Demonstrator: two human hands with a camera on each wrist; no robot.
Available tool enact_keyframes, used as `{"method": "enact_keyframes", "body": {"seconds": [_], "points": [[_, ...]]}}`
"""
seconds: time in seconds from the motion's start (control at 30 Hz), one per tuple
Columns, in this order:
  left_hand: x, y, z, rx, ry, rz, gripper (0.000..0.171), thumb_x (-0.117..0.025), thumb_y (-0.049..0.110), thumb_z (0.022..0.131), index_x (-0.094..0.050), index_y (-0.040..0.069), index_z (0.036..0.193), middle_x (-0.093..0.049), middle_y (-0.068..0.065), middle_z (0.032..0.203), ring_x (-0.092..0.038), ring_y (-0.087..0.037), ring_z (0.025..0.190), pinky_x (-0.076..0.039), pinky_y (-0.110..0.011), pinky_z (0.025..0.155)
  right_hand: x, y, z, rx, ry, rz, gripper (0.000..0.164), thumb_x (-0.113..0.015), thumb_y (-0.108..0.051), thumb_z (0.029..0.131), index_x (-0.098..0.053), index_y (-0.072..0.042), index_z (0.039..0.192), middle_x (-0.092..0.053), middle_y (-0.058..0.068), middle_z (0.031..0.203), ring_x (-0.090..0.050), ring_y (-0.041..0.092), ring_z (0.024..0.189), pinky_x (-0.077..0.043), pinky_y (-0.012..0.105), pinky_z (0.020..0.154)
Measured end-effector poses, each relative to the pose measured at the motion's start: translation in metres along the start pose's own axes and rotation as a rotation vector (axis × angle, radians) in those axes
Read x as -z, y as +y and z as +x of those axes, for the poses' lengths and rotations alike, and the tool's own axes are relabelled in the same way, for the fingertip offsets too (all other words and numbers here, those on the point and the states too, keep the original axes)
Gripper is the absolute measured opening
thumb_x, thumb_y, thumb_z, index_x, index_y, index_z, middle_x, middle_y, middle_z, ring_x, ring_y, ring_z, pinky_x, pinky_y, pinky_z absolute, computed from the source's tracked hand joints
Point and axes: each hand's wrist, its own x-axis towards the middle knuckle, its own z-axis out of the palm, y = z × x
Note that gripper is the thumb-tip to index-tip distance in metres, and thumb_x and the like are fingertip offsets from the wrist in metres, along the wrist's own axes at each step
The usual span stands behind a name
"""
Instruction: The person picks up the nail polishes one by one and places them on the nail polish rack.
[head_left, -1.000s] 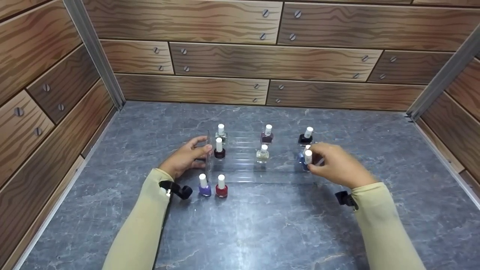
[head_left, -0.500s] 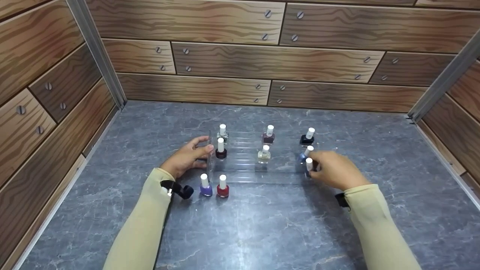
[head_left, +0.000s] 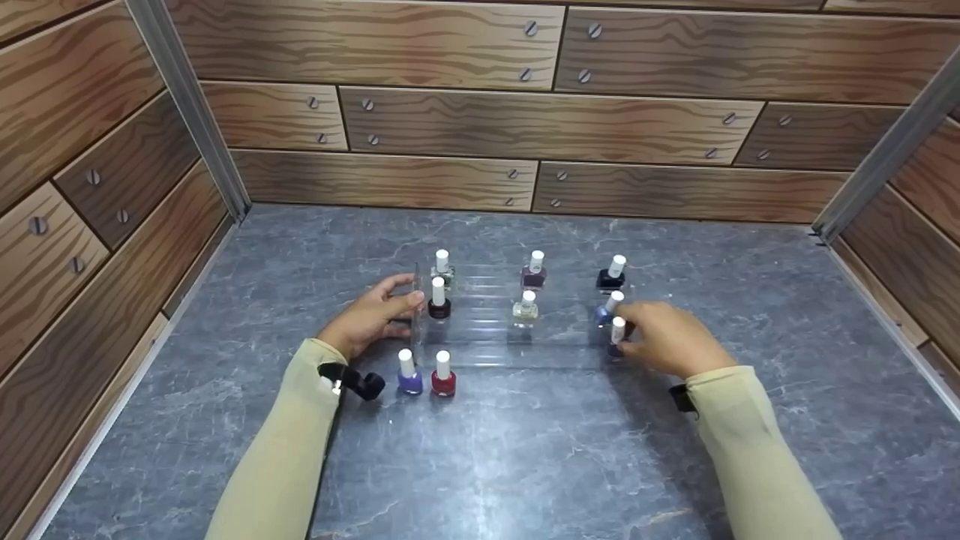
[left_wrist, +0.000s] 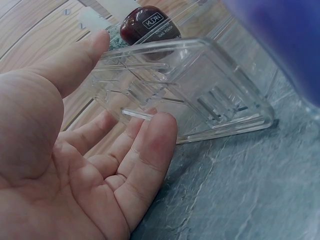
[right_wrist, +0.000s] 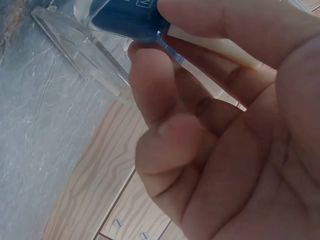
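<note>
A clear plastic tiered rack (head_left: 487,354) stands on the table, holding several white-capped nail polish bottles. My left hand (head_left: 375,311) rests its thumb and fingertips against the rack's left side panel (left_wrist: 230,85), with the fingers loosely bent. Just inside that panel stands a dark red nail polish bottle (left_wrist: 150,25). At the rack's right front, my right hand (head_left: 675,337) pinches a dark blue nail polish bottle (right_wrist: 130,19) between thumb and fingers; its cap (head_left: 618,327) points up. A lighter blue bottle (head_left: 604,313) sits directly behind it.
A purple bottle (head_left: 410,379) and a red bottle (head_left: 443,382) stand on the grey marbled table in front of the rack's left end. Farther back on the rack are a black bottle (head_left: 611,279), a mauve bottle (head_left: 534,276) and a clear yellowish bottle (head_left: 526,309).
My right hand has brought the dark blue bottle down and toward me, from in front of the lighter blue one to the rack's front tier. The left hand stays put.
</note>
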Motion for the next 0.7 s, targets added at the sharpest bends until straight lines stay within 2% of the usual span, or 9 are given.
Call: {"method": "enact_keyframes", "body": {"seconds": [0.2, 0.4, 0.6, 0.7], "points": [[0.0, -0.001, 0.0, 0.004, -0.002, -0.003, 0.076, -0.071, 0.034, 0.099, -0.031, 0.016, 0.161, -0.051, -0.02, 0.149, -0.054, -0.035, 0.13, -0.058, -0.041, 0.099, 0.004, 0.001, -0.003, -0.024, -0.011, 0.085, 0.016, -0.075, -0.005, 0.086, -0.072, -0.01, 0.101, -0.074, 0.003, 0.095, -0.069, 0.023, 0.085, -0.06, 0.051, 0.079], [-0.001, 0.0, 0.0, 0.002, 0.002, 0.001, 0.074, -0.07, 0.033, 0.1, -0.032, 0.015, 0.16, -0.05, -0.021, 0.148, -0.054, -0.035, 0.13, -0.059, -0.038, 0.096, 0.016, 0.001, -0.011, -0.054, -0.007, 0.137, 0.02, -0.076, -0.012, 0.089, -0.073, -0.008, 0.109, -0.074, 0.004, 0.101, -0.068, 0.023, 0.091, -0.059, 0.048, 0.081], [-0.001, 0.0, -0.001, -0.008, -0.003, 0.001, 0.074, -0.069, 0.031, 0.1, -0.031, 0.013, 0.161, -0.047, -0.022, 0.153, -0.052, -0.037, 0.132, -0.058, -0.038, 0.096, 0.029, -0.008, -0.018, -0.076, 0.078, 0.118, 0.031, -0.077, -0.026, 0.091, -0.07, -0.004, 0.111, -0.069, 0.01, 0.107, -0.063, 0.028, 0.096, -0.057, 0.05, 0.082], [-0.001, 0.0, 0.0, -0.011, -0.001, -0.001, 0.074, -0.069, 0.031, 0.1, -0.031, 0.013, 0.161, -0.047, -0.023, 0.152, -0.052, -0.037, 0.132, -0.058, -0.04, 0.097, 0.031, -0.014, -0.018, -0.08, 0.145, 0.117, 0.028, -0.076, -0.028, 0.093, -0.071, -0.006, 0.108, -0.066, 0.01, 0.105, -0.062, 0.029, 0.098, -0.055, 0.051, 0.086]]}}
